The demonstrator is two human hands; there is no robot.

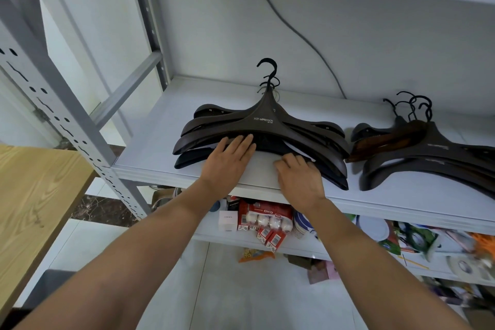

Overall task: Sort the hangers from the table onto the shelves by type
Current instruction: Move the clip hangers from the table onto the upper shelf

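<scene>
A stack of several dark brown wide-shouldered plastic hangers (pixel 263 122) lies on the white shelf (pixel 150 153), hooks pointing to the back wall. My left hand (pixel 227 161) lies flat with straight fingers touching the lower edge of the stack's left arm. My right hand (pixel 300 177) rests at the stack's right lower arm, its fingers bent over the bottom hanger's edge. A second pile of dark hangers (pixel 434 161) lies to the right on the same shelf, with one reddish wooden hanger (pixel 385 140) across its left side.
A grey perforated shelf post (pixel 67 120) stands at the left, with a wooden table (pixel 29 195) beyond it. The lower shelf holds red boxes (pixel 265 218), a white box and assorted clutter. A dark cable (pixel 297 32) runs down the back wall.
</scene>
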